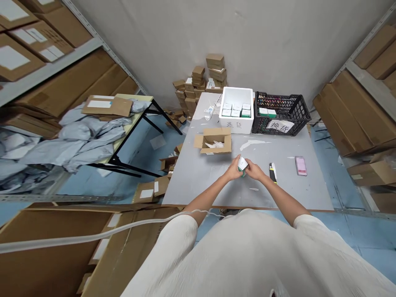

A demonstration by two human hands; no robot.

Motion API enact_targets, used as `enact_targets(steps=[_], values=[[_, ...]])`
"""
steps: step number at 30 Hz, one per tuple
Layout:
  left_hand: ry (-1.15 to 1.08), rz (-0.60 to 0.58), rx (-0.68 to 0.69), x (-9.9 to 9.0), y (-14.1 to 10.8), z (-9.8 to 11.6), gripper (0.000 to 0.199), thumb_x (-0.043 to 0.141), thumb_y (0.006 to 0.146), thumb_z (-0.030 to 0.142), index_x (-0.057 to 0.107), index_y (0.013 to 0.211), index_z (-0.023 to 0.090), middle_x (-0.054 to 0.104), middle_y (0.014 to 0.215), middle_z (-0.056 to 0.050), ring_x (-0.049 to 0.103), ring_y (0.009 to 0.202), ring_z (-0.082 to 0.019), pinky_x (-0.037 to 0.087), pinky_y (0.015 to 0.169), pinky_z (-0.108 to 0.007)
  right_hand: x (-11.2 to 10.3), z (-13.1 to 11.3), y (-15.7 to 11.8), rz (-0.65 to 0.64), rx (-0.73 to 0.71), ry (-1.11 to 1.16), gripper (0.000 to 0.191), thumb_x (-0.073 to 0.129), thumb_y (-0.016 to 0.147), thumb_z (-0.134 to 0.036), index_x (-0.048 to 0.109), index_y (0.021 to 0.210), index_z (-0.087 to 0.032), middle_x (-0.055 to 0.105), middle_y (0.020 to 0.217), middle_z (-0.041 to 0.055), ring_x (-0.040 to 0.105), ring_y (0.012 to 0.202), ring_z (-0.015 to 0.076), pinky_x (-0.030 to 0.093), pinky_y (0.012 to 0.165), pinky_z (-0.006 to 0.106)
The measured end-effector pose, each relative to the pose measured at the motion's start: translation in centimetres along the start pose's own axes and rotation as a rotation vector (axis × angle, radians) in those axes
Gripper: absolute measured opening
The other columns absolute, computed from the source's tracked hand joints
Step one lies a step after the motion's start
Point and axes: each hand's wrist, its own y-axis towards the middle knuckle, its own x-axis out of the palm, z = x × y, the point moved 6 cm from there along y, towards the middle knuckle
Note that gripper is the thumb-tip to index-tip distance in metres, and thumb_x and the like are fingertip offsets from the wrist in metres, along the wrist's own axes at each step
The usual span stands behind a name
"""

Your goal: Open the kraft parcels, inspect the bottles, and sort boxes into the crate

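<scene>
A small white and green box (243, 163) is held between my two hands, just above the grey table (192, 181). My left hand (233, 168) grips it from the left with the fingers closed round its side. On the other side my right hand (254, 170) has its fingers pressed to the box's right edge. Beyond my left hand stands an open cardboard carton (229, 142) with white crumpled paper or plastic inside. To the right of my right hand lies a black and yellow box cutter (272, 173).
At the table's back stand a white foam bin (236, 126) and a black plastic crate (298, 119), both holding small white and green boxes. A pink phone-shaped item (300, 166) lies at right. A side table (133, 128) bears grey mailing bags; shelves of cartons flank both sides.
</scene>
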Motion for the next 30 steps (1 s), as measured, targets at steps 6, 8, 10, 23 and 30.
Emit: enact_targets(steps=[6,8,10,23,30], values=[[0.227,0.025,-0.089,0.2,0.1,0.3,0.103,0.086,0.079,0.034,0.036,0.168,0.023,0.049,0.160,-0.020,0.048,0.149,-0.044,0.041,0.122,-0.060,-1.3,0.8,-0.7,0.062,0.076,-0.112,0.042,0.068,0.095,-0.032,0.062,0.136,-0.026,0.076,0.090,0.0007,0.072,0.087,0.0243,0.047,0.073,0.029],[0.244,0.025,-0.079,0.2,0.0,0.3,0.098,0.086,0.080,0.032,0.039,0.166,0.024,0.053,0.155,-0.020,0.051,0.145,-0.043,0.042,0.122,-0.059,-1.5,1.2,-1.0,0.092,0.057,-0.120,0.034,0.070,0.095,-0.034,0.065,0.127,-0.026,0.074,0.092,0.0008,0.070,0.087,0.0228,0.048,0.074,0.029],[0.183,-0.016,-0.005,0.4,0.1,0.4,0.097,0.084,0.081,0.027,0.038,0.166,0.024,0.054,0.153,-0.018,0.052,0.145,-0.040,0.042,0.123,-0.055,-1.5,1.6,-1.2,0.120,0.033,-0.117,0.030,0.071,0.093,-0.034,0.067,0.121,-0.025,0.074,0.101,0.0031,0.069,0.091,0.0223,0.051,0.078,0.030],[0.038,-0.052,0.081,-0.5,-0.6,0.0,0.108,0.077,0.081,0.020,0.025,0.175,0.027,0.041,0.174,-0.016,0.049,0.155,-0.033,0.047,0.125,-0.049,-2.3,1.5,-0.4,0.236,-0.017,0.240,0.042,0.063,0.097,-0.045,0.062,0.136,-0.027,0.076,0.128,0.0083,0.074,0.105,0.0229,0.059,0.092,0.038],[-0.020,-0.014,0.036,0.2,-0.2,-1.1,0.125,0.081,0.078,0.021,0.005,0.178,0.032,0.031,0.180,-0.013,0.042,0.161,-0.035,0.049,0.123,-0.052,-2.6,1.9,2.0,0.406,0.090,0.318,0.031,0.055,0.094,-0.041,0.059,0.119,-0.024,0.074,0.098,0.0032,0.070,0.086,0.0226,0.058,0.084,0.036]])
